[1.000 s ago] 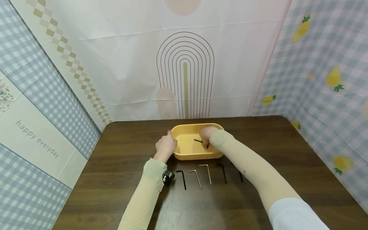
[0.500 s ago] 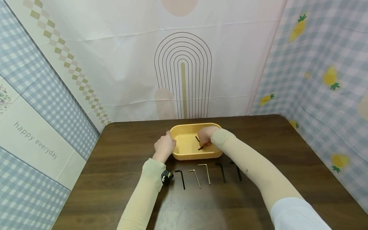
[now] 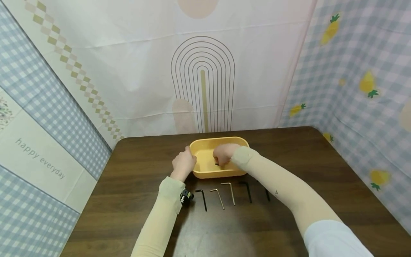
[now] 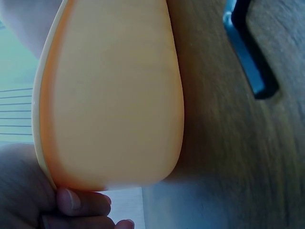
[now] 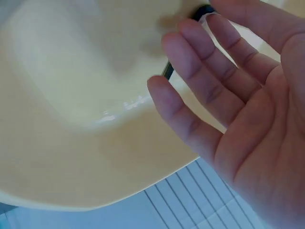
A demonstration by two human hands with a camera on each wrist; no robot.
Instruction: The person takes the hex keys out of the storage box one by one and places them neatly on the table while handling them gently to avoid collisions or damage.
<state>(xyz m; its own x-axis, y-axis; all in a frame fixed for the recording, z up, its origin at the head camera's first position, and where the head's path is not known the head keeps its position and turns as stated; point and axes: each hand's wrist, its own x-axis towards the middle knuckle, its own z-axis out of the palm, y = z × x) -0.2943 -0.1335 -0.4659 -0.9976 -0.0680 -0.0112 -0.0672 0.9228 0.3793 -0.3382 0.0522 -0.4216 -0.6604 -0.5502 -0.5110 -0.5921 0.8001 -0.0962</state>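
A yellow oblong tray [image 3: 221, 174] stands at the back middle of the table. My left hand [image 3: 184, 164] grips its left end; in the left wrist view the fingers [image 4: 83, 202] curl at the rim. My right hand [image 3: 224, 154] reaches down inside the tray. At its thumb and fingertips is a black hex key [image 5: 203, 10], pinched there, its long arm running behind the other fingers. Only a short dark end of this key shows in the head view. Those other fingers [image 5: 198, 69] are loosely bent.
Several hex keys lie in a row in front of the tray: a black key [image 3: 203, 200] at left, a small gold key [image 3: 218, 198], a longer gold key [image 3: 232, 193], then black keys [image 3: 248, 192] partly near my right forearm. Patterned cloth [image 3: 144, 71] hangs behind the brown table [image 3: 144, 157].
My right hand has moved left within the tray, and the black hex key has turned and is now mostly hidden under it. My left hand stays at the tray's left end.
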